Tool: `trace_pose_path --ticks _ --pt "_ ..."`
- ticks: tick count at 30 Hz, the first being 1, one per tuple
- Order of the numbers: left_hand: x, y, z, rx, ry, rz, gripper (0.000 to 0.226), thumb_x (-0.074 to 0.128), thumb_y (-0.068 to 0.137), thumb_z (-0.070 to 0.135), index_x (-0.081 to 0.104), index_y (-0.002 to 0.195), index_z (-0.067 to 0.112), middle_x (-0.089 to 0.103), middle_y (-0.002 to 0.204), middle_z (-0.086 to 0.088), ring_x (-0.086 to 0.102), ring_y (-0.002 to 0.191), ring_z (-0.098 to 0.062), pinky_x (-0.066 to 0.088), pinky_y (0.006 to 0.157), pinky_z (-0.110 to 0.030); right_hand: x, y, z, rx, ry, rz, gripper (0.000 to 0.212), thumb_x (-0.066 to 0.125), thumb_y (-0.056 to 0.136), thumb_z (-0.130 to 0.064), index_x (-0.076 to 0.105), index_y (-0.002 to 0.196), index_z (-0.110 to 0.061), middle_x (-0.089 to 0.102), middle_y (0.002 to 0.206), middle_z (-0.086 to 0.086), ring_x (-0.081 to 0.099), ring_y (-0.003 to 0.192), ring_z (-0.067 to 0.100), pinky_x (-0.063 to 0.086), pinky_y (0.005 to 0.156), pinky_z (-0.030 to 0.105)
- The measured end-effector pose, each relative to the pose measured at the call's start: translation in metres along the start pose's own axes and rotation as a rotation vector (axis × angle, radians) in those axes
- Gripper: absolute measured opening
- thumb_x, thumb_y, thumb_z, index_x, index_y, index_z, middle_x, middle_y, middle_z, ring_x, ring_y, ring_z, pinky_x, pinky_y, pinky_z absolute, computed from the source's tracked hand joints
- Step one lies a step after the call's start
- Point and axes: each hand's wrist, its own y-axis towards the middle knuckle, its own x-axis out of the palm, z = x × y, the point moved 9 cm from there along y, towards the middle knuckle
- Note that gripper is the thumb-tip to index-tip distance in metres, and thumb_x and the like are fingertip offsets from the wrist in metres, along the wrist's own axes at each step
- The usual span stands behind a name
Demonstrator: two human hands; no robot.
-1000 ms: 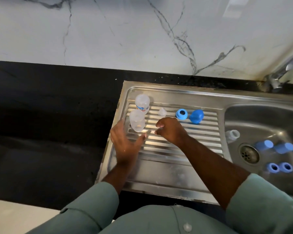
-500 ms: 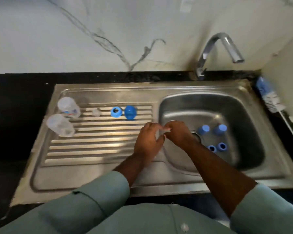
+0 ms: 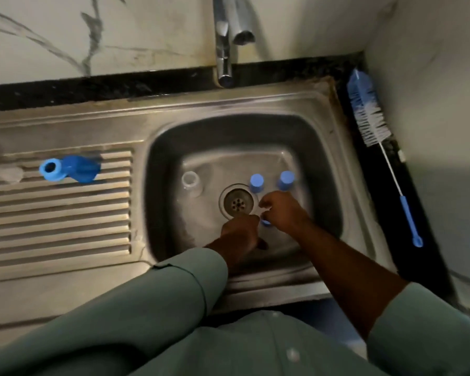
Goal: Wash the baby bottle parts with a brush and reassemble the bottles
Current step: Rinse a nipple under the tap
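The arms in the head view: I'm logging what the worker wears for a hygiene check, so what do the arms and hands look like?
Both arms wear a muted grey-green, long-sleeved shirt. The left sleeve reaches the wrist and ends in a stitched cuff; the right sleeve is pushed up, baring the forearm. The left hand and right hand are bare: no gloves, watch or rings show. Pale shirt buttons show at the chest.

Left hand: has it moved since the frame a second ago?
Yes. The left hand has gone from the ribbed drainboard rightward into the sink basin, and now sits just in front of the drain.
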Motion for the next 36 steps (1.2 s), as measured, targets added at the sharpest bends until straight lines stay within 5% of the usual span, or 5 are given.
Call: trace_pose_path --ticks 15,22,27,32,36 --pt "-0.002 0.006 0.015 -0.066 0.047 0.171 0.026 0.05 0.097 0.017 0.057 0.122 0.014 0.058 0.13 -0.011 0.055 0.119 -0.032 0.043 0.091 -0.034 -0.008 0.0 0.014 0.001 0.023 0.018 0.029 0.066 0.086 -0.017 0.064 0.114 -0.013 0.064 0.118 0.007 0.059 0.109 0.022 0.048 0.093 0.032" --pt "-0.061 -0.021 -0.025 -0.119 -0.803 0.463 0.024 0.068 0.081 0.001 0.069 0.102 0.012 0.07 0.108 -0.008 0.067 0.089 -0.022 0.055 0.076 -0.028 -0.039 0.002 0.013 0.021 0.123 0.114 0.023 0.07 0.083 -0.02 0.067 0.103 -0.011 0.067 0.104 0.007 0.063 0.098 0.022 0.051 0.085 0.035" --pt "-0.086 -0.044 -0.045 -0.181 -1.533 0.376 0.016 0.05 0.1 0.011 0.065 0.099 0.014 0.067 0.095 -0.008 0.059 0.077 -0.021 0.051 0.067 -0.033 -0.077 0.015 -0.032 -0.133 0.255 0.204 0.007 0.071 0.08 -0.009 0.072 0.084 -0.003 0.068 0.085 0.008 0.061 0.081 0.016 0.04 0.068 0.021" --pt "-0.118 -0.02 -0.037 -0.146 -1.938 0.328 0.032 0.041 0.104 0.038 0.056 0.099 0.011 0.059 0.08 -0.009 0.06 0.07 -0.023 0.053 0.061 -0.03 -0.126 0.057 -0.094 -0.225 0.443 0.316 0.029 0.069 0.084 -0.011 0.068 0.113 -0.005 0.069 0.111 0.013 0.063 0.101 0.018 0.046 0.093 0.024" --pt "-0.149 0.002 -0.021 0.023 -2.002 0.256 0.033 0.05 0.1 0.036 0.062 0.103 0.006 0.068 0.078 -0.009 0.065 0.06 -0.012 0.055 0.054 -0.019 -0.163 0.084 -0.146 -0.408 0.221 0.407 0.046 0.058 0.091 -0.007 0.049 0.136 -0.006 0.051 0.139 0.01 0.048 0.128 0.021 0.029 0.106 0.018"
